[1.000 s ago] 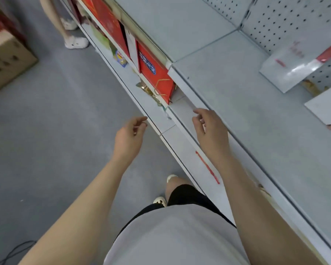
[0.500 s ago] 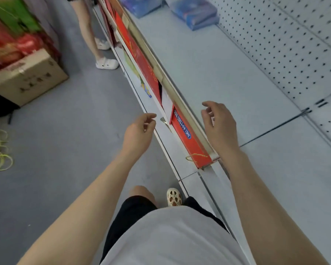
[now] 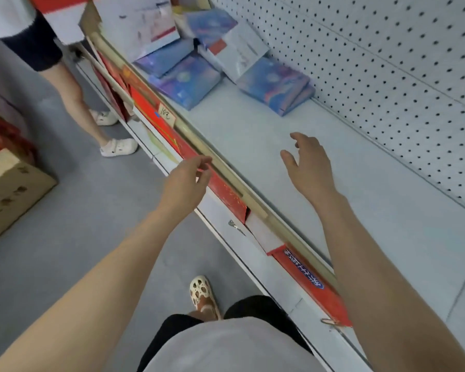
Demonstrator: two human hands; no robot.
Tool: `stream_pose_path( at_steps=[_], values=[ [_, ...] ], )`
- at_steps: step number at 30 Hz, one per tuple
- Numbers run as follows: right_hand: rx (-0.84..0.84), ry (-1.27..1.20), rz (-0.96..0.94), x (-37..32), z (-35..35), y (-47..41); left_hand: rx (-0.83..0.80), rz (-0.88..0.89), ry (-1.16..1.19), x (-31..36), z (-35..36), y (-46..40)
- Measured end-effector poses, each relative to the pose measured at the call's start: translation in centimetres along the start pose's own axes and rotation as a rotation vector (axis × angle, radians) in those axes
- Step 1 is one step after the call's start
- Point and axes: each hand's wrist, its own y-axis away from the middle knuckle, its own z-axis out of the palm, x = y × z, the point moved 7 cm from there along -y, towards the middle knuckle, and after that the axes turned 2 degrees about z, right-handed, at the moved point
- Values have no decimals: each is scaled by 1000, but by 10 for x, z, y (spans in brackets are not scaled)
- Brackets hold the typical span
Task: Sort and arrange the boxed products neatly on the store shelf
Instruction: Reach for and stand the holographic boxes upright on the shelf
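Observation:
Several blue-purple boxes [image 3: 275, 85] lie in loose, crooked piles at the far end of the pale grey shelf [image 3: 253, 146], with a white box [image 3: 242, 53] leaning on them. Red boxes [image 3: 227, 193] stand in the row below the shelf's front rail. My right hand [image 3: 308, 163] hovers open over the bare shelf surface, short of the blue boxes. My left hand [image 3: 185, 181] is at the front rail with its fingers loosely curled beside a red box; it holds nothing that I can see.
A pegboard back wall [image 3: 400, 76] runs along the right. Another person's legs [image 3: 78, 103] stand in the aisle at the far left by the shelf. A cardboard carton [image 3: 8, 194] sits on the grey floor at the left. A handwritten price tag [image 3: 166, 116] hangs on the rail.
The view has swung forward along the shelf, bringing the blue boxes into sight. My right hand moved from the shelf's edge out over its surface. My left hand rose to the rail.

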Motion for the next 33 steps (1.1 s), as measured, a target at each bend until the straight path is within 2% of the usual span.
stream_pose_path(
  at_steps=[5, 11, 18, 23, 28, 31, 33],
  values=[
    [47, 27, 180, -14, 4, -64, -91, 118, -84, -7, -25, -86],
    [88, 33, 414, 3, 14, -145, -180, 276, -173, 8, -18, -179],
    [94, -151, 702, 17, 47, -201, -250, 426, -274, 40, -3, -267],
    [196, -374, 749, 34, 46, -196, -320, 535, -274, 66, 25, -308],
    [230, -669, 935, 55, 42, -162, -466, 720, -321, 102, 78, -334],
    [283, -764, 987, 64, 29, -123, -563, 848, -440, 115, 113, -339],
    [424, -900, 1023, 68, 18, -94, -586, 911, -586, 114, 131, -338]
  ],
)
